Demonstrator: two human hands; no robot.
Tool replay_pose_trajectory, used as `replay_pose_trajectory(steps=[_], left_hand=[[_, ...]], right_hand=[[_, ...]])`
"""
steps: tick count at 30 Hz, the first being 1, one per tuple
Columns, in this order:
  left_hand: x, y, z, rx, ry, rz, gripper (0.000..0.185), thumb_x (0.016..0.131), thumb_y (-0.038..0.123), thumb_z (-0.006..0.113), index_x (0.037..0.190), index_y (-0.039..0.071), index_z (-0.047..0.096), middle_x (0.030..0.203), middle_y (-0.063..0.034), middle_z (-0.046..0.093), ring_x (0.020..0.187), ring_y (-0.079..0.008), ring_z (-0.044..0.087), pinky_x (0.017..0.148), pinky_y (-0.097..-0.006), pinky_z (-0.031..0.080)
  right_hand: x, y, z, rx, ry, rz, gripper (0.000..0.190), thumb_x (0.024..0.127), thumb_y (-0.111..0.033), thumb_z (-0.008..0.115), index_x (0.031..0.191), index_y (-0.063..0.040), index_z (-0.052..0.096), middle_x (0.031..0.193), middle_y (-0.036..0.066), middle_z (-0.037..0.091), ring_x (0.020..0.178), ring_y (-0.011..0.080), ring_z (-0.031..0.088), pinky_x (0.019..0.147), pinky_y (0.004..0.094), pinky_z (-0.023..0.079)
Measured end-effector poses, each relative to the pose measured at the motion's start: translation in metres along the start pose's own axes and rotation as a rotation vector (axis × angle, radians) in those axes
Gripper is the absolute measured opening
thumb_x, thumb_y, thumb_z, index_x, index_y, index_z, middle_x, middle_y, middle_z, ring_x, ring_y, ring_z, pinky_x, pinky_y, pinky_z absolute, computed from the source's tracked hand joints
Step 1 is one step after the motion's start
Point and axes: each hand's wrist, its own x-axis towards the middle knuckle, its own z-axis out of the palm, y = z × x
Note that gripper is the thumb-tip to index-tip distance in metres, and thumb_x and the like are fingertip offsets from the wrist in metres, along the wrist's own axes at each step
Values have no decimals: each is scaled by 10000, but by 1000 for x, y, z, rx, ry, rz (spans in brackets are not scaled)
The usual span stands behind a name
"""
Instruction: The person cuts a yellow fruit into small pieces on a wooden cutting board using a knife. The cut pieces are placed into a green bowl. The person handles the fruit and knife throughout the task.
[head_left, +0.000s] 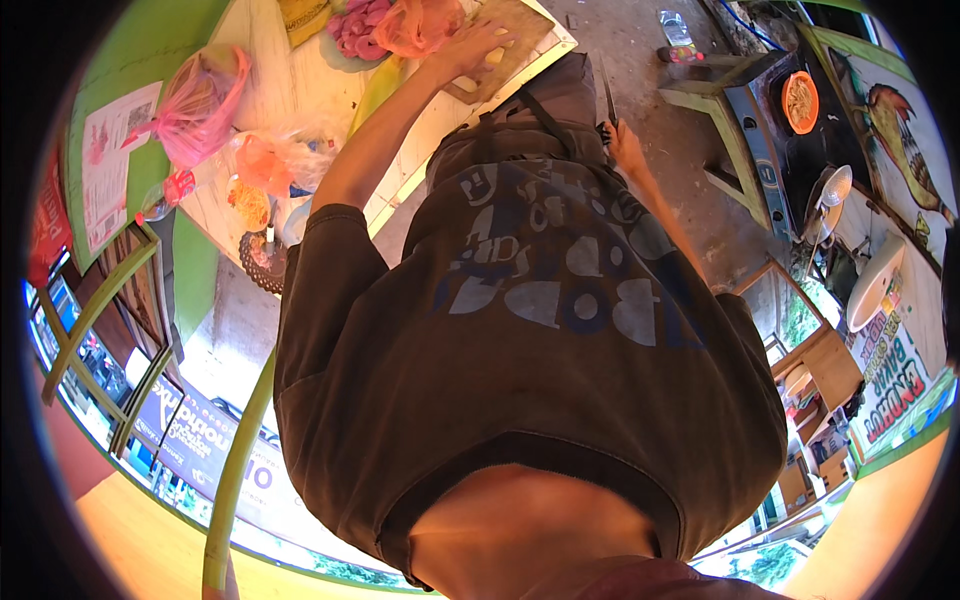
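Observation:
My left hand (484, 46) lies with its fingers spread over a worn wooden cutting board (517, 37) on the table. Small pale pieces show by its fingers; what they are, I cannot tell. Beside that hand are a thin orange plastic bag (426, 26) and a heap of pinkish-purple pieces, perhaps shallots (360, 30). Down at my right side, off the table's edge, my right hand (624, 146) is closed around the handle of a knife (609, 94), its long narrow blade pointing away from me.
The light table (300, 82) also holds a knotted pink plastic bag (196, 105), clear and orange bags, orange shreds (249, 204) and a brown perforated basket (259, 259). To the right, an orange bowl (799, 103) sits on a dark counter, near a low bench (712, 112) and plastic bottles (676, 28).

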Motion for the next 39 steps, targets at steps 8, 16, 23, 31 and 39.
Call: replay_pose_trajectory(steps=[8,16,23,31,39], left_hand=[[4,2,-14,15,-62,-20,851,708,111,845,1494,190,529,1435,-105,515,1339,-332,502,1120,-454,437],[-1,-2,-6,-77,68,-80,703,740,129,824,1399,145,578,1358,-146,555,1288,-375,540,1030,-492,483],[4,7,-10,-46,225,-145,640,795,186,799,1389,119,572,1320,-157,567,1230,-399,564,997,-492,503],[34,20,-21,53,318,-232,593,824,180,785,1370,105,567,1244,-146,569,1153,-369,573,967,-494,506],[40,22,-20,-55,457,-345,517,870,211,767,1351,126,598,1224,-152,596,1153,-370,579,955,-501,498]], right_hand=[[4,-2,-1,31,46,63,358,1088,-371,514,1082,-15,553,946,320,673,963,561,624,767,604,480],[10,-12,-9,25,77,110,374,1081,-387,515,1078,-18,577,992,333,675,1005,571,613,808,613,476],[7,-13,-10,27,74,116,386,1082,-393,514,1069,-11,573,1020,337,669,1003,576,607,812,605,473],[11,-6,-2,51,46,136,414,1095,-404,524,1098,5,588,995,295,660,969,505,617,815,510,481],[7,-6,4,80,68,125,404,1083,-413,524,1073,-13,580,975,311,681,974,536,643,796,572,487]])
